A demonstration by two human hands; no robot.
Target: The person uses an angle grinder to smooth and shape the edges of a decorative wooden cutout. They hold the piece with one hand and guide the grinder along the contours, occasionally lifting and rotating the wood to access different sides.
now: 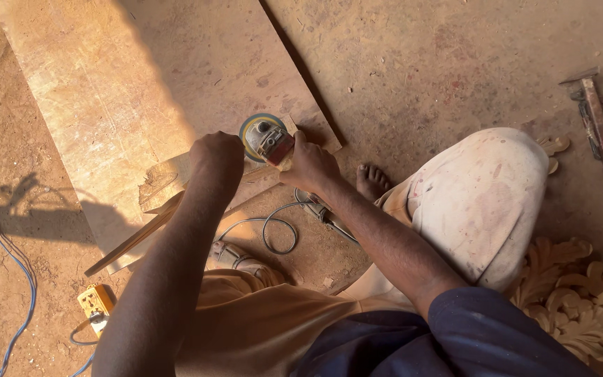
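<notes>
On the board (141, 84), right hand (310, 164) grips the grinder (268, 139), disc away, body toward the person; left hand (216, 155) fisted.

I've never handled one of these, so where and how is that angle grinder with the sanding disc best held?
Probably two-handed from above, as here. The right hand wraps the angle grinder just behind its head, where the long body runs back toward its cord. The left hand closes beside the head; whether on a side handle is hidden. Both stay clear of the disc on the wooden board.
</notes>
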